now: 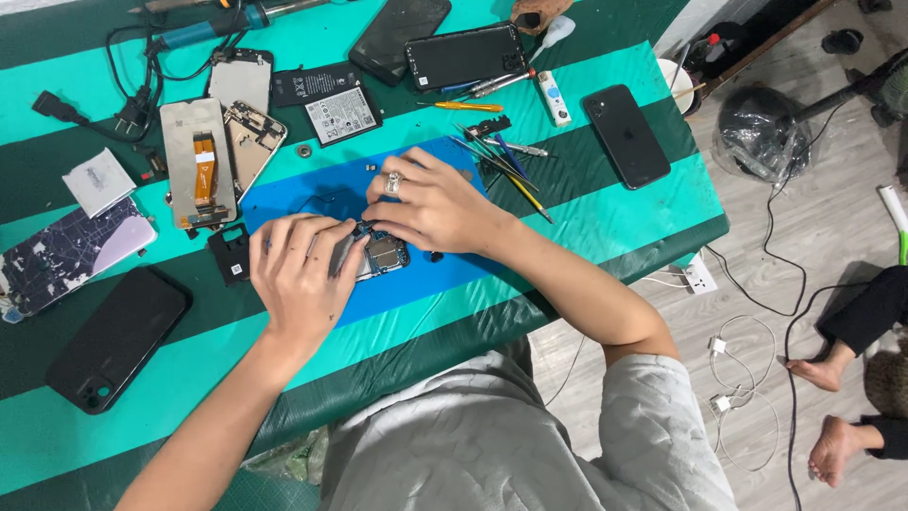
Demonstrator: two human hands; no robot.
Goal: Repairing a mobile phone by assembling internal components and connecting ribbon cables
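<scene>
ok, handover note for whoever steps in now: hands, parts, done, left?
Left hand: fingers curled onto the left side of the opened phone, steadying it on the blue mat.
Right hand: ring on one finger, fingertips pressed at the phone's top edge; whether they pinch a small part cannot be told.
Parts: screen panel and frame left of the mat, two batteries behind it, tweezers and screwdrivers at the right edge.
Done: phone is open, board exposed.
Left: the phone is not closed; loose parts lie around the mat.
</scene>
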